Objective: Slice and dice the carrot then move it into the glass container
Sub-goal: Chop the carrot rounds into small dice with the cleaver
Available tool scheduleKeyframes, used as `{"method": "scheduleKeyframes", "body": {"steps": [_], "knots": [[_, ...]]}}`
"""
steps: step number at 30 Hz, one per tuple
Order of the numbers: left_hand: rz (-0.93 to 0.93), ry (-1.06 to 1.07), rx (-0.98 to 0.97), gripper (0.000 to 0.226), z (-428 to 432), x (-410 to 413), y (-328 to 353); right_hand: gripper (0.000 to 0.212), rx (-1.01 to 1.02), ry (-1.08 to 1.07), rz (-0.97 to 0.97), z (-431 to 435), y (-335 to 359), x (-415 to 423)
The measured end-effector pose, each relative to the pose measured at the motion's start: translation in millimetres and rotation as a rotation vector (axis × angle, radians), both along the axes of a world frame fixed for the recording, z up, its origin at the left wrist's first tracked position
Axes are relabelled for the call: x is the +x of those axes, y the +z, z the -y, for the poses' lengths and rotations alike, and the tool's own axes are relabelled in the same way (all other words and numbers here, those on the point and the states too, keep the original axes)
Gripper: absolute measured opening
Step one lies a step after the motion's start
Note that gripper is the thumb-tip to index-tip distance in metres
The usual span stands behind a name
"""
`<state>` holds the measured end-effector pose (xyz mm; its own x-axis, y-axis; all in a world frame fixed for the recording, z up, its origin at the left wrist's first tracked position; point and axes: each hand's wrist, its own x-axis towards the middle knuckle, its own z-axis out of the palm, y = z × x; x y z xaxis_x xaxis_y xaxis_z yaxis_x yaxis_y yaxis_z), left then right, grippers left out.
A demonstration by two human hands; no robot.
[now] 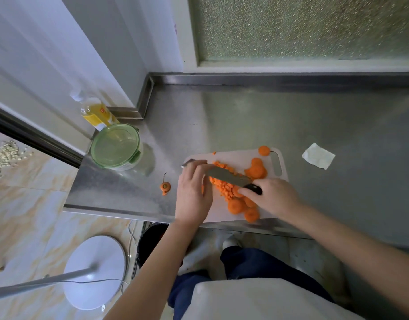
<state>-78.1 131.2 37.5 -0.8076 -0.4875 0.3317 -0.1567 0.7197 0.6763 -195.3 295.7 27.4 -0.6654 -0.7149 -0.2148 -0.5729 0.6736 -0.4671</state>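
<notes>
Steel counter [314, 125], left hand [193, 192] across knife [228, 176], diced carrot [224, 190] partly hidden

Orange carrot [256, 170], apparently green-lidded container [115, 146]
</notes>
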Motion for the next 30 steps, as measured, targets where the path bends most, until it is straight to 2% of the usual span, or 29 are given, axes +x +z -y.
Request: {"method": "scheduleKeyframes", "body": {"steps": [4, 7, 10, 13, 15, 17, 20, 24, 27, 30], "knots": [[0.141, -0.395, -0.062, 0.031, -2, 5, -18, 0.052, 0.035, 0.078, -0.112, -3, -3, 5], [0.277, -0.508, -0.052, 0.038, -9, 7, -27, 0.049, -0.003, 0.135, -0.164, -4, -8, 10], [0.378, -0.513, 0.073, 0.043, -11, 0, -26, 0.047, -0.032, 0.179, -0.188, -3, -10, 15], [0.431, -0.449, 0.162, 0.037, -11, -11, -26, 0.047, -0.054, 0.219, -0.329, -2, -10, 16], [0.461, -0.382, 0.162, 0.037, -12, -16, -26, 0.048, -0.021, 0.228, -0.297, -3, -9, 19], [0.369, -0.346, 0.111, 0.035, -13, -17, -25, 0.048, -0.061, 0.216, -0.336, -6, -11, 19], [0.242, -0.456, 0.144, 0.03, -17, -13, -23, 0.043, -0.064, 0.249, -0.378, -6, -13, 17], [0.297, -0.494, 0.345, 0.027, -28, -12, -21, 0.038, -0.055, 0.271, -0.428, -5, -14, 16], [0.343, -0.456, 0.411, 0.035, -32, -18, -22, 0.044, -0.036, 0.33, -0.437, -6, -13, 22], [0.398, -0.399, 0.441, 0.03, -29, -21, -25, 0.046, 0.001, 0.324, -0.403, -7, -12, 21]]}}
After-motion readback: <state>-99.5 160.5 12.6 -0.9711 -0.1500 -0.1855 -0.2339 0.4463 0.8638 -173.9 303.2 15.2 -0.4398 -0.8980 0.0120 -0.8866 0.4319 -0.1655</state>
